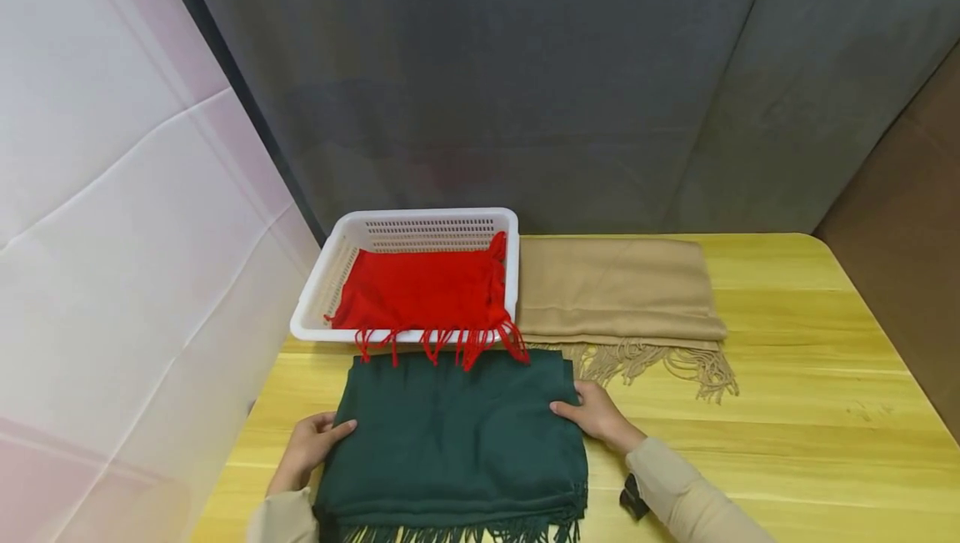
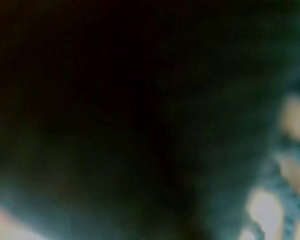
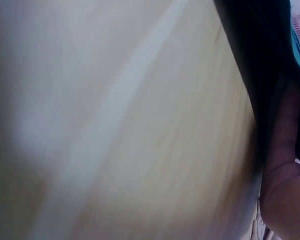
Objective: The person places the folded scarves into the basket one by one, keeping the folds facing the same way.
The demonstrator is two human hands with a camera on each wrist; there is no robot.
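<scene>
At the far left, the left hand (image 1: 311, 443) is set at the left edge of a folded dark green fringed scarf (image 1: 457, 434). Its thumb is laid over the cloth and its fingers are partly hidden at the edge; the grip appears closed on the fabric, though the left wrist view is too dark and blurred to confirm this. Behind, a white plastic basket (image 1: 427, 213) is seen, with a folded red fringed scarf (image 1: 420, 289) lying in it, its tassels hanging over the near rim. The dark green fringed scarf is spread between the hands just in front of the basket, its fringe toward the person; whether it is fully lifted cannot be told. At its right edge, the layers are pinched by the right hand (image 1: 596, 415), thumb on top and fingers tucked beneath. For good handling, all layers should be caught at both edges, the cloth held lightly taut and both sides kept level, so that the fold is not loosened. The tassels are best kept from being snagged. Farther right, a folded beige fringed scarf (image 1: 615, 284) is laid beside the basket on the wood-grain table (image 1: 787, 359).
</scene>
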